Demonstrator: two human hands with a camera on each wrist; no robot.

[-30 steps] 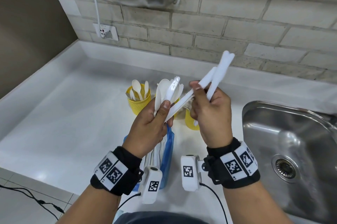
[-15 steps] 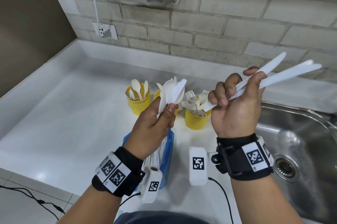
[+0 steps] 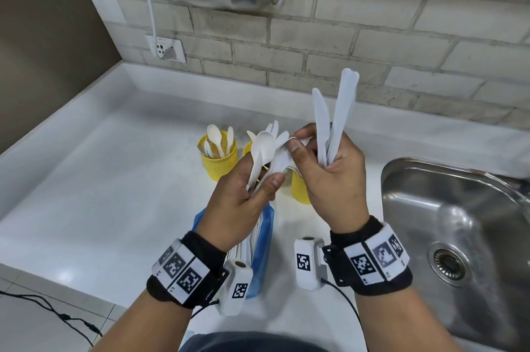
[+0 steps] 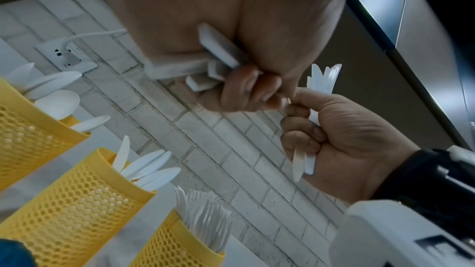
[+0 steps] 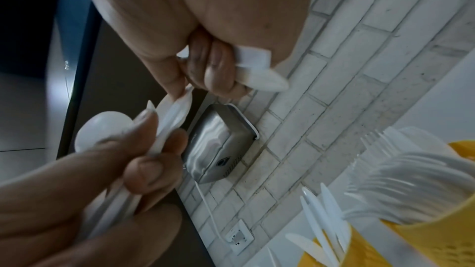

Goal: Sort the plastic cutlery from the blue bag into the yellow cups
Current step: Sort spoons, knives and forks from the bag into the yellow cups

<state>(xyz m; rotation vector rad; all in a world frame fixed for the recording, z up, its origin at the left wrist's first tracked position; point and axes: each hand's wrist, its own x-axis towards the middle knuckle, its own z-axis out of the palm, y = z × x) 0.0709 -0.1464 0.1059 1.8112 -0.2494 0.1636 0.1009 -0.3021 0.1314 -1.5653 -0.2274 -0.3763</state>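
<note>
The right hand (image 3: pixel 335 176) is closed around three white plastic knives (image 3: pixel 334 119), blades pointing up, while its thumb and forefinger pinch at another white piece in the bundle across from it. The left hand (image 3: pixel 241 202) grips that mixed bundle (image 3: pixel 265 154), a spoon bowl foremost and other handles fanned behind it; which kinds make up the rest is hard to tell.

Just beyond the hands three yellow mesh cups stand in a row on the white counter (image 3: pixel 86 194). The spoon cup (image 3: pixel 219 162) is on the left, the knife cup (image 4: pixel 77 196) in the middle and the fork cup (image 4: pixel 180 247) nearest the steel sink (image 3: pixel 459 222), each already holding a fair number of its own kind.

Under the left wrist the blue bag (image 3: pixel 262 240) lies flat on the counter, with white handles showing inside.

By my judgement the sorting is well along but not finished: the knives in hand need dropping in the middle cup, the bundle needs separating, and the bag is not yet empty.
</note>
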